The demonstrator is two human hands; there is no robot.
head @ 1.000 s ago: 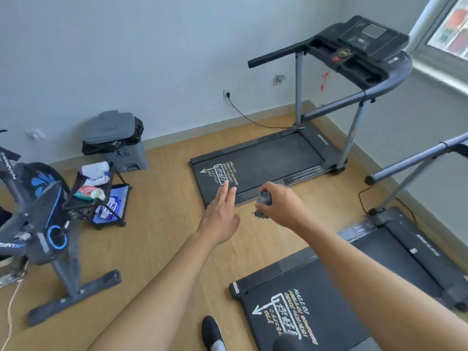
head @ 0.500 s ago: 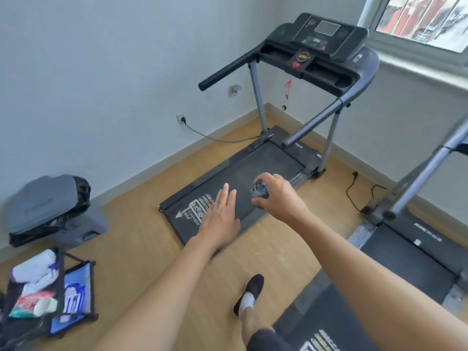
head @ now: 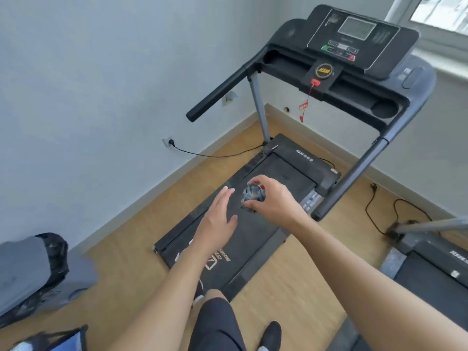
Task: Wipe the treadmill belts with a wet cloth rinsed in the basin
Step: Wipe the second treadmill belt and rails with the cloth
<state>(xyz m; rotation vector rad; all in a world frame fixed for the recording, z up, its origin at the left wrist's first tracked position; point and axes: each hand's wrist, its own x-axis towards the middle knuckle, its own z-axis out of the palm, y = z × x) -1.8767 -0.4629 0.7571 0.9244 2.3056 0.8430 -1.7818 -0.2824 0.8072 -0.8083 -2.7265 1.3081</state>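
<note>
Wadded grey-blue cloth (head: 254,196) stays bunched in the right hand (head: 274,202), pinched between the thumb and curled fingers. It is held in the air over the belt (head: 286,173) of the wall-side treadmill (head: 304,154), not touching it. The left hand (head: 215,225) stays just beside it, empty, fingers straight and pressed together. Over the last second the person has walked from the near treadmill (head: 435,272), now at the right edge, up to the rear end of this one. Judgement: approach complete, wiping of this belt not yet begun, and the cloth must still come down onto it.
</note>
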